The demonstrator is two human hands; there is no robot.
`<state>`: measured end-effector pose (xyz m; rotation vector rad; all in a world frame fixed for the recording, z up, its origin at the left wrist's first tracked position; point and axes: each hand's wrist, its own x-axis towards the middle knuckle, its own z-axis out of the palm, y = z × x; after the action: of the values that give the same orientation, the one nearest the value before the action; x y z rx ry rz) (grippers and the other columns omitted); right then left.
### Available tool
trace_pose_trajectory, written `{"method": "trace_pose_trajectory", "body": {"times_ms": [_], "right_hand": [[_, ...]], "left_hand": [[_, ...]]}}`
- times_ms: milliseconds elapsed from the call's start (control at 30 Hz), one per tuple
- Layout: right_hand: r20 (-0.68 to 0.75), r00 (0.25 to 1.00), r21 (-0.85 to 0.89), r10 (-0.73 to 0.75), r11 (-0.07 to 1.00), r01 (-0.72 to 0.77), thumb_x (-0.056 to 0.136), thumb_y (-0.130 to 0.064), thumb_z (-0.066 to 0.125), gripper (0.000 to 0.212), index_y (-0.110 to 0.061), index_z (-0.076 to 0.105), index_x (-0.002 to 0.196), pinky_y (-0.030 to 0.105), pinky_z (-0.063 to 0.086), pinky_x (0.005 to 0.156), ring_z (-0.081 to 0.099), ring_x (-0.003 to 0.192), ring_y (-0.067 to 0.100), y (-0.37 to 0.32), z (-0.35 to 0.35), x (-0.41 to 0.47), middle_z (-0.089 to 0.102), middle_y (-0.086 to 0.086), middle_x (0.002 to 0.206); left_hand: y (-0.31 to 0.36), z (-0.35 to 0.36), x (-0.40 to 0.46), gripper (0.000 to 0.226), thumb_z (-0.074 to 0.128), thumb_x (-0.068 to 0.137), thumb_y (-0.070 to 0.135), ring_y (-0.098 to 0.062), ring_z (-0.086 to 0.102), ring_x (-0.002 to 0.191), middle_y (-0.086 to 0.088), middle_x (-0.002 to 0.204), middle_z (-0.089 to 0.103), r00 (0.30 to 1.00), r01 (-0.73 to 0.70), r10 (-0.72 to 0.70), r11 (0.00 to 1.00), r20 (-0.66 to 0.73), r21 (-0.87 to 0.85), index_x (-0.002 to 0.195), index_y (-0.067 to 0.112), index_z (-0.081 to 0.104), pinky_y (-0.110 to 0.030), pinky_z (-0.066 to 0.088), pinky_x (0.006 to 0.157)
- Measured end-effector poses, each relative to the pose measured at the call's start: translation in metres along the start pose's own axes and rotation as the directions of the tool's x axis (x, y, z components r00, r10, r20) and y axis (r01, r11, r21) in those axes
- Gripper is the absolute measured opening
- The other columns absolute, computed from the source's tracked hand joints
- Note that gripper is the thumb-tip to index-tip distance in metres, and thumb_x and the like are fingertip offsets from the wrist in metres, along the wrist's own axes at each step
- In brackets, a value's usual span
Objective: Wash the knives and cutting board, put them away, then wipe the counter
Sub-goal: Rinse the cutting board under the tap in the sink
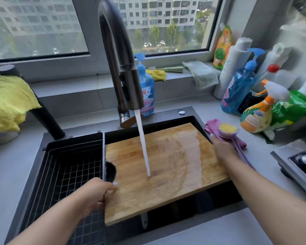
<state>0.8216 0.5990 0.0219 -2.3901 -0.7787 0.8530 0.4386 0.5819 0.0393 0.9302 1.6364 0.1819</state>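
— Grey counter (pixel 219 230) all round, dark sink (pixel 193 195) set in.

— Nearest?

— Left hand (pixel 92 195), curled over the left edge of the wooden cutting board (pixel 166 174), thumb on top. Lies flat across the sink, beside the wire basket (pixel 65 174).

— And the right?

— Right hand (pixel 221 147), reaching past the board's far right corner, touching the purple dish brush (pixel 228 129); cannot tell whether gripping. Lies on a pink cloth (pixel 210 125).

— Water?

— Streaming from the tap (pixel 120 55) onto mid-board. Wet patch toward the right.

— Further back?

— Blue soap bottle (pixel 147 87) behind the tap, spray bottles (pixel 258 112) at right, yellow cloth (pixel 7 101) at left, window (pixel 42 32) beyond.
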Motion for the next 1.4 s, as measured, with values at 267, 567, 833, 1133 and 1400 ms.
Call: {"method": "trace_pose_trajectory", "body": {"times_ms": [267,567,833,1133,1400], "right_hand": [[0.049,0.996,0.076,0.074,0.994,-0.077,0.079,-0.075,0.036,0.086,-0.008,0.056,0.128,0.04,0.038,0.099,0.052,0.118,0.034,0.017,0.002,-0.011,0.056,0.016,0.132],[0.23,0.966,0.178,0.119,0.971,-0.162,0.065,-0.081,0.04,0.089,-0.009,0.066,0.112,0.042,0.044,0.094,0.063,0.095,0.03,0.038,0.032,-0.018,0.067,0.011,0.11],[0.335,0.94,0.234,0.065,0.961,-0.15,0.089,-0.063,0.043,0.066,-0.012,0.052,0.131,0.033,0.039,0.093,0.056,0.108,0.029,0.007,0.027,-0.033,0.054,0.012,0.129],[0.205,0.979,0.051,0.013,0.998,-0.024,0.086,-0.068,0.038,0.079,-0.004,0.052,0.131,0.045,0.033,0.11,0.045,0.127,0.036,-0.028,0.008,-0.031,0.047,0.018,0.14],[0.074,0.995,0.184,-0.072,0.981,0.057,0.075,-0.065,0.05,0.08,-0.005,0.055,0.128,0.045,0.037,0.105,0.049,0.121,0.035,-0.021,0.004,-0.041,0.053,0.015,0.134]], "left_hand": [[0.017,-0.003,-0.022,0.03,0.055,0.096,0.026,-0.022,0.068,0.066,-0.011,0.076,0.07,0.995,-0.087,0.084,0.995,-0.056,-0.051,0.101,-0.002,0.064,-0.029,0.05,0.053],[0.046,-0.025,-0.05,0.028,0.054,0.096,0.03,-0.032,0.06,0.071,-0.019,0.08,0.059,0.955,-0.239,0.192,0.95,-0.225,-0.204,0.092,0.003,0.057,-0.039,0.046,0.064],[0.019,-0.033,-0.069,0.032,0.052,0.097,0.026,-0.031,0.061,0.059,-0.019,0.076,0.062,0.97,-0.134,0.054,0.933,-0.238,-0.334,0.099,-0.004,0.061,-0.033,0.049,0.048],[-0.003,-0.028,-0.072,0.033,0.049,0.099,0.024,-0.025,0.058,0.051,-0.014,0.063,0.061,0.967,-0.17,0.062,0.883,-0.249,-0.439,0.092,-0.006,0.063,-0.033,0.045,0.05],[-0.02,-0.015,-0.059,0.03,0.043,0.101,0.023,-0.035,0.066,0.07,-0.02,0.084,0.066,0.968,-0.181,0.072,0.864,-0.24,-0.469,0.106,-0.004,0.057,-0.039,0.053,0.056]]}}
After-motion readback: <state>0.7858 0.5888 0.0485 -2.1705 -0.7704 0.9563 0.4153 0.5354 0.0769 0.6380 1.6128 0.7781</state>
